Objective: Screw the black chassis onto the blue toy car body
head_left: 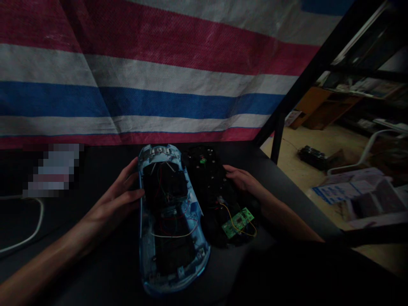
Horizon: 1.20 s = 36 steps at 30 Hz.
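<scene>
A light blue toy car body shell (197, 212) lies upside down on the dark table, its hollow inside with thin red, green and white wires facing up. My left hand (126, 193) grips its left edge, fingers and thumb against the side. Close against the shell's right side is a black toy car chassis (208, 180). It carries a green circuit board (238, 222) at its near end, with a yellow wire looping over it. My right hand (244, 180) holds the chassis by its right edge; some fingers are hidden beneath or behind it.
A blurred-out flat object (55, 170) lies at the table's left, near a white cable (41, 216). A striped plastic sheet (159, 97) hangs behind the table. Past a black metal frame post (278, 138), boxes (341, 189) stand on the floor.
</scene>
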{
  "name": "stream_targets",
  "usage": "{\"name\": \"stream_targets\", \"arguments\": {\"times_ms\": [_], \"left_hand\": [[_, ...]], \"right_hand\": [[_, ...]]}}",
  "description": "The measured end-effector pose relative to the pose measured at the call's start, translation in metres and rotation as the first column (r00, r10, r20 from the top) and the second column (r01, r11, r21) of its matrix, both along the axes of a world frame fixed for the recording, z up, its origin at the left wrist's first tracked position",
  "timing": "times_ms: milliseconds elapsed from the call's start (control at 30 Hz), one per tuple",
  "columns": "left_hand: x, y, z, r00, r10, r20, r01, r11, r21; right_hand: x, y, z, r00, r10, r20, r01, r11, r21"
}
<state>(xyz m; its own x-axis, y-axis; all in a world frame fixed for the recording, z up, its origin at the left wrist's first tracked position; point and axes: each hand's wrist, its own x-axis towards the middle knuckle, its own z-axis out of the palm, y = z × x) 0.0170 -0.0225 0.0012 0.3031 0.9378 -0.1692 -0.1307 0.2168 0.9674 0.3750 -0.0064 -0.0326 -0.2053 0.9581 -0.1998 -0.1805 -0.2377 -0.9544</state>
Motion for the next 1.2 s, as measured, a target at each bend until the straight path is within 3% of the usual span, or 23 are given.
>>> {"name": "stream_targets", "arguments": {"times_ms": [400,633,900,1200], "left_hand": [[-0.0019,0.0001,0.0,0.999,-0.008,-0.039,0.009,1.0,0.021],[-0.0054,0.0035,-0.0088,1.0,-0.006,-0.021,0.008,0.999,0.053],[-0.0009,0.0013,-0.0011,1.0,-0.011,-0.004,0.011,1.0,0.011],[-0.0011,0.0012,-0.0027,1.0,0.003,0.005,-0.003,1.0,0.017]], "right_hand": [[-0.0006,-0.0028,0.0045,0.998,0.019,-0.059,-0.02,1.0,-0.017],[0.0005,-0.0005,0.0015,0.999,0.022,-0.033,-0.022,1.0,-0.001],[0.0019,0.0015,-0.0005,0.999,0.023,-0.035,-0.023,1.0,0.01],[0.0015,0.0005,-0.0005,0.999,0.021,-0.045,-0.022,1.0,-0.002]]}}
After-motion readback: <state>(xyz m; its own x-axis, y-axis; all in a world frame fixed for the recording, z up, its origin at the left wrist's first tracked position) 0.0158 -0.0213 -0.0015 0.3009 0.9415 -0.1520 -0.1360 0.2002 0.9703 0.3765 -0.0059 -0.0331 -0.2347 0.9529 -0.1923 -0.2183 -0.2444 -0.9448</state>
